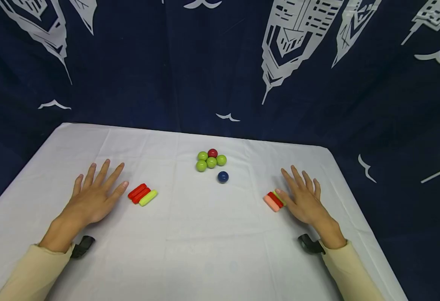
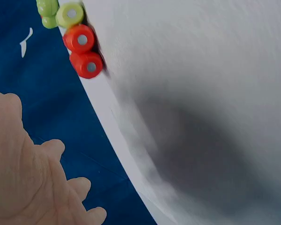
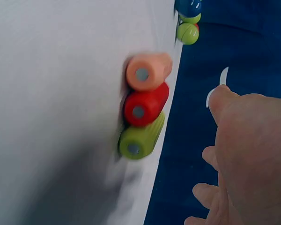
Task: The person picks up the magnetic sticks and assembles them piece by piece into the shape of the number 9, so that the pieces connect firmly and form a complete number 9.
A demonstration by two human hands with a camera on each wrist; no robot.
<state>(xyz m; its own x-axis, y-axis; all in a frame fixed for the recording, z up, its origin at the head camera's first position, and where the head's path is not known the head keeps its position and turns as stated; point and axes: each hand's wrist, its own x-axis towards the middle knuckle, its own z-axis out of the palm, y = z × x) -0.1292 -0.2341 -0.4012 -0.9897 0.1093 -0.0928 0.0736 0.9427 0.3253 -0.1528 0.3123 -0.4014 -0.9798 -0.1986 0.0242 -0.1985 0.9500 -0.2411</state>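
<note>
My left hand (image 1: 92, 202) is spread with straight fingers, holding nothing, left of two red sticks (image 1: 139, 193) and a yellow-green stick (image 1: 148, 197) lying side by side. The left wrist view shows the grey-dotted ends of the red sticks (image 2: 88, 65), with the palm (image 2: 23, 178) apart from them. My right hand (image 1: 304, 200) is also spread and empty; its thumb overlaps a yellow-green stick (image 1: 279, 198) in the head view. Beside that lie a red stick (image 1: 275, 200) and a salmon stick (image 1: 271, 203). In the right wrist view the palm (image 3: 253, 150) is apart from the salmon stick (image 3: 147, 72).
Several green balls (image 1: 211, 162) and a dark red ball (image 1: 212, 153) sit clustered toward the back middle of the white-covered table (image 1: 205, 251). A dark blue ball (image 1: 223, 177) lies just in front of them. A navy patterned cloth (image 1: 205, 83) hangs behind the table.
</note>
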